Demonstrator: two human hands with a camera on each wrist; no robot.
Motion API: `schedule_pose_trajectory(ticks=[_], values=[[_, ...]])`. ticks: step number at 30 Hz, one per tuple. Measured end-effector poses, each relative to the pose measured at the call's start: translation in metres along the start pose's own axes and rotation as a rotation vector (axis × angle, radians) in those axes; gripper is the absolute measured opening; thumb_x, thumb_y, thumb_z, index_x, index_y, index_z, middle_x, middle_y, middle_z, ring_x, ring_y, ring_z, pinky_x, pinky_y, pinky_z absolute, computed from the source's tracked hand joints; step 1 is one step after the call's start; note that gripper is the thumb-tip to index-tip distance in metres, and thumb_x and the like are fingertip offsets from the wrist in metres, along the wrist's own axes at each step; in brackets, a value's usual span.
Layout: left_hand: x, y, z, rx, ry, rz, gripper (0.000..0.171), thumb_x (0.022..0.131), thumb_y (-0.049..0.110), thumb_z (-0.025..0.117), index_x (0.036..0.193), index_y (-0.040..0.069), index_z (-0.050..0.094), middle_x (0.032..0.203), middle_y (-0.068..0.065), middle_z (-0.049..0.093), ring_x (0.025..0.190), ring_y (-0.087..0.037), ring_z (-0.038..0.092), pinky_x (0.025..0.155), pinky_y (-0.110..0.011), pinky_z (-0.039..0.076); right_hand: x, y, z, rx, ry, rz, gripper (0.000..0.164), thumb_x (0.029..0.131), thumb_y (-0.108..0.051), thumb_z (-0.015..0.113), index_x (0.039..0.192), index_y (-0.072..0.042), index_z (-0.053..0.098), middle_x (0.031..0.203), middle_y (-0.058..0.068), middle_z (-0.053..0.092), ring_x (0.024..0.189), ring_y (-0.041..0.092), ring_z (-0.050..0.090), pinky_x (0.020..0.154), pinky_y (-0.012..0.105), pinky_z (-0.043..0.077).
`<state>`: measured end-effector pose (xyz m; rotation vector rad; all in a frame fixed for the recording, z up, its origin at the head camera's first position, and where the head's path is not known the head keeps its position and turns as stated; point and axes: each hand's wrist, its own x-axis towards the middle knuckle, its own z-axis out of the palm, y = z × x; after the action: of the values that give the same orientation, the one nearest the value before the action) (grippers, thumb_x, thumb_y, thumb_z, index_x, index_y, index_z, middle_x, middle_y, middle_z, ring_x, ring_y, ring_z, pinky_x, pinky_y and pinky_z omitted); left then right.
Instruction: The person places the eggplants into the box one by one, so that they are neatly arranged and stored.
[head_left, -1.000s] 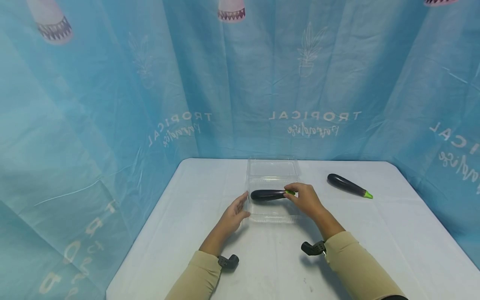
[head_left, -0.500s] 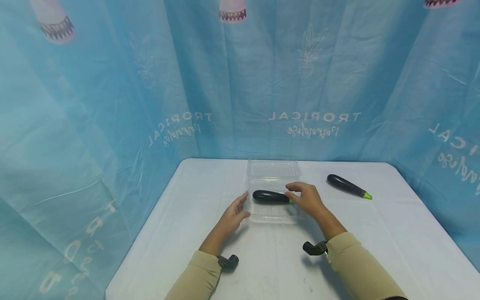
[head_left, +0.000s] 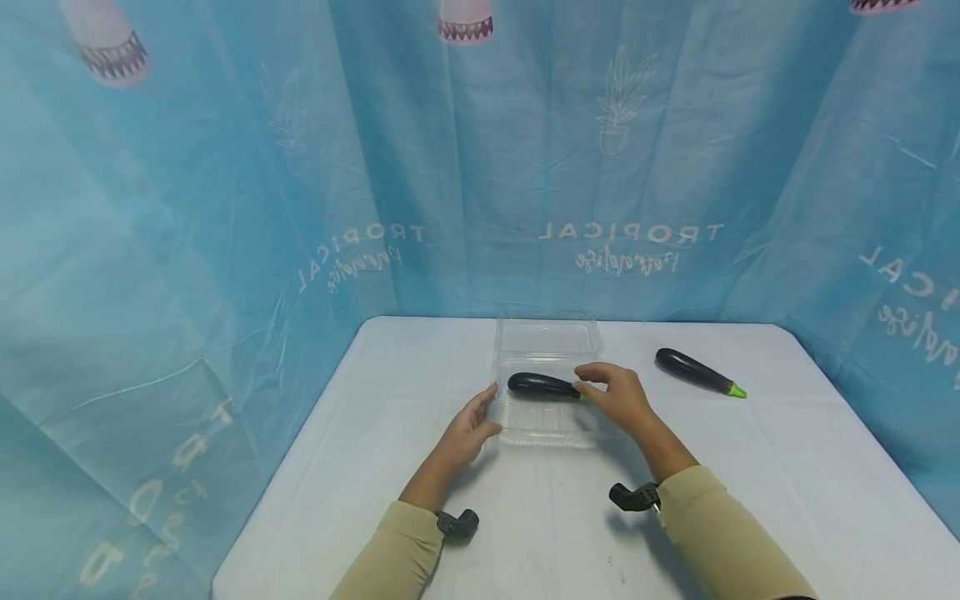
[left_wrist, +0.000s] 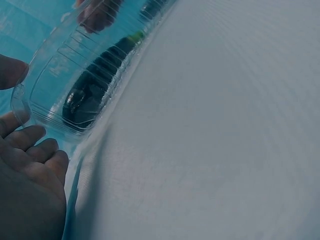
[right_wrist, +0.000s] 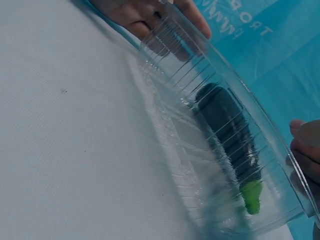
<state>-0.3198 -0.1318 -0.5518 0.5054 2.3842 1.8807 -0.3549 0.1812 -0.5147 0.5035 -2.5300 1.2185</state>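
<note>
A dark eggplant (head_left: 542,384) with a green stem lies lengthwise in a clear plastic clamshell box (head_left: 547,435), whose lid (head_left: 547,337) is folded back behind it. My left hand (head_left: 467,427) is at the box's left end, thumb and fingers spread along the edge. The left wrist view shows the thumb (left_wrist: 14,72) and fingertips right at the clear corner. Over the box's right end is my right hand (head_left: 617,398), its thumb and index finger parted by the stem. In the right wrist view, the green stem (right_wrist: 251,195) stands apart from those fingers (right_wrist: 305,155).
A second eggplant (head_left: 697,372) lies on the white table (head_left: 555,508) to the right of the box, its stem pointing right. Blue printed curtains (head_left: 480,183) hang close behind the table and at both sides.
My right hand has let go of the eggplant's stem and drawn slightly right. The eggplant has settled in the box and shifted a little backward. The left hand has stayed still.
</note>
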Motion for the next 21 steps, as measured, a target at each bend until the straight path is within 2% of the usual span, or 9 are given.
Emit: schedule_pose_trajectory(ticks=[11, 21], values=[[-0.001, 0.003, 0.003, 0.026, 0.016, -0.008, 0.072, 0.093, 0.005, 0.063, 0.161, 0.004, 0.04, 0.167, -0.006, 0.035, 0.154, -0.022, 0.03, 0.123, -0.036, 0.027, -0.008, 0.004, -0.016, 0.045, 0.054, 0.003, 0.028, 0.097, -0.015, 0.079, 0.122, -0.004, 0.076, 0.115, 0.01, 0.077, 0.113, 0.034, 0.07, 0.098, 0.062, 0.053], [-0.002, 0.003, 0.001, 0.0, -0.01, -0.001, 0.072, 0.094, 0.005, 0.063, 0.161, 0.002, 0.038, 0.168, -0.011, 0.034, 0.155, -0.027, 0.029, 0.124, -0.041, 0.026, -0.011, 0.023, -0.057, 0.064, 0.167, 0.052, 0.03, 0.098, -0.016, 0.078, 0.124, 0.0, 0.074, 0.119, 0.016, 0.075, 0.114, 0.036, 0.069, 0.102, 0.059, 0.053]])
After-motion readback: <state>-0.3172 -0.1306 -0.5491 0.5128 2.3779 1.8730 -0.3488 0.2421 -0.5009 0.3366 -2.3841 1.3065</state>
